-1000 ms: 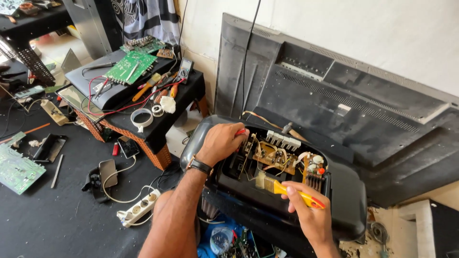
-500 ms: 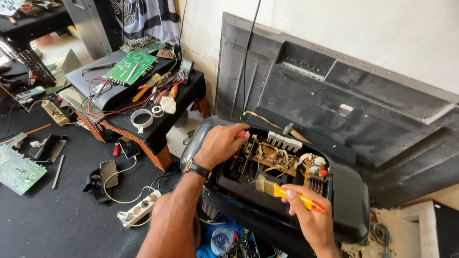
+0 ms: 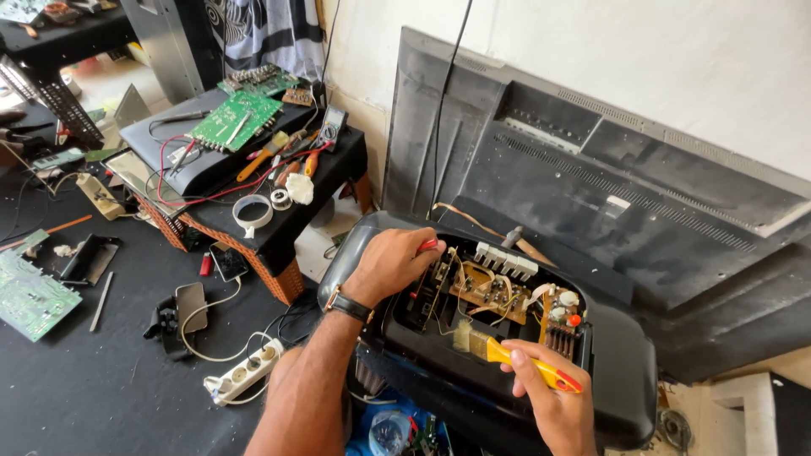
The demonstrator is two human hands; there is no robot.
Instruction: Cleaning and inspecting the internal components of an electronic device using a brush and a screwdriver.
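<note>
An open black appliance casing [image 3: 625, 371] lies before me, its brown circuit board [image 3: 490, 291] and wires exposed. My left hand [image 3: 390, 263], with a wristwatch, rests on the casing's left rim and is closed around a small red-tipped tool. My right hand [image 3: 553, 405] grips a yellow brush with a red end [image 3: 532, 367]; its pale bristles touch the inside near the board's front edge.
A large black television back panel [image 3: 591, 169] leans on the wall behind. A low table [image 3: 279, 228] at left carries a green circuit board [image 3: 235, 120], pliers, tape rolls and red wires. On the dark floor lie a white power strip [image 3: 247, 371], a phone and another board.
Both hands stay on the casing; the view has shifted slightly, and the brush has barely moved.
</note>
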